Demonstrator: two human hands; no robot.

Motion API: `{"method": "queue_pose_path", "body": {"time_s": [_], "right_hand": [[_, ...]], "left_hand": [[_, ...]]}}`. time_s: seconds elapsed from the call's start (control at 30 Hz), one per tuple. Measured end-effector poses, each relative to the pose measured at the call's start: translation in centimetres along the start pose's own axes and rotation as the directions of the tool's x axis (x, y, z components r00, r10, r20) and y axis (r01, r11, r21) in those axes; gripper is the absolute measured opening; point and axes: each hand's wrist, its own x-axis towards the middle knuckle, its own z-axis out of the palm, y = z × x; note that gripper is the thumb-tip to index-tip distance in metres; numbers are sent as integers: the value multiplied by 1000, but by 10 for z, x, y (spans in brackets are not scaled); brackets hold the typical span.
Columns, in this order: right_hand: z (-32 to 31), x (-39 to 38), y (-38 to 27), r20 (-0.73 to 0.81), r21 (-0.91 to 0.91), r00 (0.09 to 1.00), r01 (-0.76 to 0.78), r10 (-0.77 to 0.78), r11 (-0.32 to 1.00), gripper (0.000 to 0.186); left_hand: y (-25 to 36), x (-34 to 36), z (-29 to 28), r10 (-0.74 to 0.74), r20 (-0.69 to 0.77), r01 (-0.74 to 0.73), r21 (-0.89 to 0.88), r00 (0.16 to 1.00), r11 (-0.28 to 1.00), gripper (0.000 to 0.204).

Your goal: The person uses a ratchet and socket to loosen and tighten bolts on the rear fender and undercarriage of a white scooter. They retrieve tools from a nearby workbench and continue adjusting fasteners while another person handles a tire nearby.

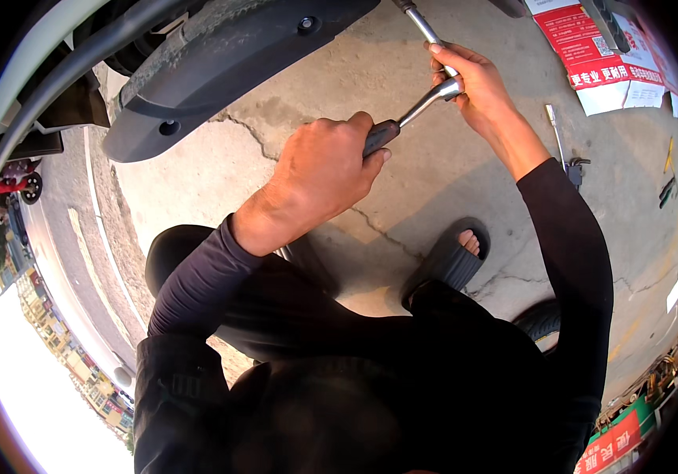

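My left hand (323,166) is closed around the dark handle of a chrome ratchet wrench (426,99) at the centre of the head view. My right hand (473,91) wraps around the wrench's head where it meets a chrome extension bar (420,24), thumb along the bar. The bar runs up past the top of the picture; its far end is hard to make out. Left of the bar, above my hands, is a scuffed black plastic vehicle panel (220,71) with recessed bolt holes.
Red-and-white printed cardboard (587,71) lies upper right. A chrome bar tool (554,126) and smaller hand tools (669,158) lie on the cracked concrete (378,229). A tire (535,322) sits beside my sandalled right foot (465,253). A paved road (114,268) runs at the left.
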Motion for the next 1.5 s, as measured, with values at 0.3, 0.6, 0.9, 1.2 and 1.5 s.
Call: {"method": "queue_pose_path", "body": {"time_s": [0.3,0.6,0.9,1.2,1.5], "right_hand": [[2,-2,-5,-40,-55,999,14,-16,998,29],[-1,3,-6,126,132,983,-149,133,980,40],[8,-3,-17,-57,-160,998,-47,38,986,34],[12,-4,-37,-31,-185,995,-100,96,978,37],[-21,-63,-8,-9,-167,961,-274,276,947,47]], "left_hand": [[-1,0,0,-33,5,32,49,999,998,25],[30,-9,-20,127,-97,-84,363,987,928,24],[7,1,-3,31,-3,-28,342,1000,939,20],[-42,33,61,-164,-19,159,-158,986,975,29],[-41,29,50,-175,22,176,-152,984,973,31]]}}
